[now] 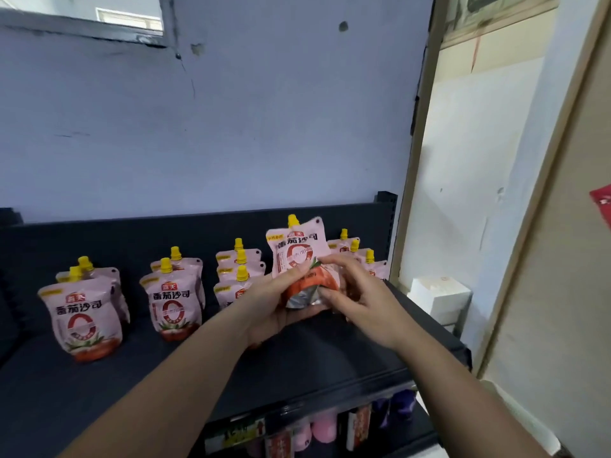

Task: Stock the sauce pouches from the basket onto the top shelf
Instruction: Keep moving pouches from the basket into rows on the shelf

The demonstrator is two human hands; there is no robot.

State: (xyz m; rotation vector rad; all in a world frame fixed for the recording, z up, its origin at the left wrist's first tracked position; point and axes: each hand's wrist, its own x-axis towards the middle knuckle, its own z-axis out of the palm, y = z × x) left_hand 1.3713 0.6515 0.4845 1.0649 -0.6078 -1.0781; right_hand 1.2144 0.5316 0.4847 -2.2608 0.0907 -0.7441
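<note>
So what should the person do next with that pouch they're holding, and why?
Probably lower the tomato sauce pouch and stand it upright on the top shelf, by the rightmost row. The left hand and right hand hold its base above the shelf, and the stocked pouches stand in rows, caps up.

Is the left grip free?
No, the left grip holds a pouch by its base above the shelf, and the right grip pinches it too.
</note>
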